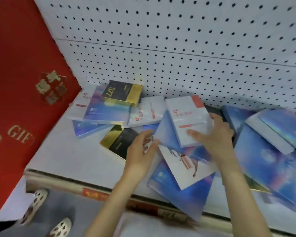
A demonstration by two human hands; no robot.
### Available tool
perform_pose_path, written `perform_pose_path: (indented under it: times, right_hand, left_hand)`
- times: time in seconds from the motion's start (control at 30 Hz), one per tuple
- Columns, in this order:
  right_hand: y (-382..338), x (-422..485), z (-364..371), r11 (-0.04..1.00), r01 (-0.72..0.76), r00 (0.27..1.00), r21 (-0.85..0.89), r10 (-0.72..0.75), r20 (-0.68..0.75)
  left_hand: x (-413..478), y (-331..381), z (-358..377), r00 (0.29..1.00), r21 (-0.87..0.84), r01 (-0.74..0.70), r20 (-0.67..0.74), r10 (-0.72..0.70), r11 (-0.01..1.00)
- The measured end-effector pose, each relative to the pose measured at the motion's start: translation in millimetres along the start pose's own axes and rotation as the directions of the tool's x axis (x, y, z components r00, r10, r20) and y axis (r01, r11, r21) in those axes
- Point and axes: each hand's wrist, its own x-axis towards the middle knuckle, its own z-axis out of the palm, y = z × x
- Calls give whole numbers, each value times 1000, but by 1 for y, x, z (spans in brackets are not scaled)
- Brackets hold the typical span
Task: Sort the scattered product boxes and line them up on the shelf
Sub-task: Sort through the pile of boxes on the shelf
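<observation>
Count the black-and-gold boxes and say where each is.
2. The box marked 377 lies atop the pile by the pegboard; the second black-and-gold box lies on the shelf beside the left hand. Others may be hidden under the blue boxes.

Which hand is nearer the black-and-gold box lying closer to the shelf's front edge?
Left. The left hand is right beside the black-and-gold box, at its right edge. The right hand is farther right, holding a white box.
</observation>
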Motion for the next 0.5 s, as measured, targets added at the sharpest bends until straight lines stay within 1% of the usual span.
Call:
perform_pose_path:
  times: [0.07,0.13,0.17,0.2,0.27,0.33,0.37,0.43,0.5]
  right_hand:
    - [-7,-12,-7,999,-30,999,16,30,-19]
    - [-18,-29,-15,994,-85,996,67,87,-31]
    - [-22,-38,-17,986,-125,992,111,128,-20]
    - [-26,-46,-17,972,-170,985,159,172,5]
    - [-36,-59,-12,922,-222,975,318,210,73]
    - [-49,-73,5,829,-209,978,519,174,117]
    - [-56,-81,15,795,-184,982,579,131,132]
    - [-66,-93,34,787,-102,988,608,10,153]
    - [-69,-85,36,829,-1,987,559,-89,134]
  left_hand:
    - [7,3,1,997,22,3,74,-5,1000]
    - [12,5,-1,990,13,-6,138,4,1000]
    - [14,6,-4,988,-27,19,151,-15,999]
    - [16,6,-7,986,-104,71,156,-54,992]
    - [18,7,-16,972,-293,191,187,-140,937]
    - [18,8,-25,957,-373,241,244,-156,896]
    - [17,6,-31,956,-392,246,249,-155,886]
    - [15,3,-44,965,-480,234,218,-144,846]
    - [15,-1,-60,973,-542,215,187,-133,813]
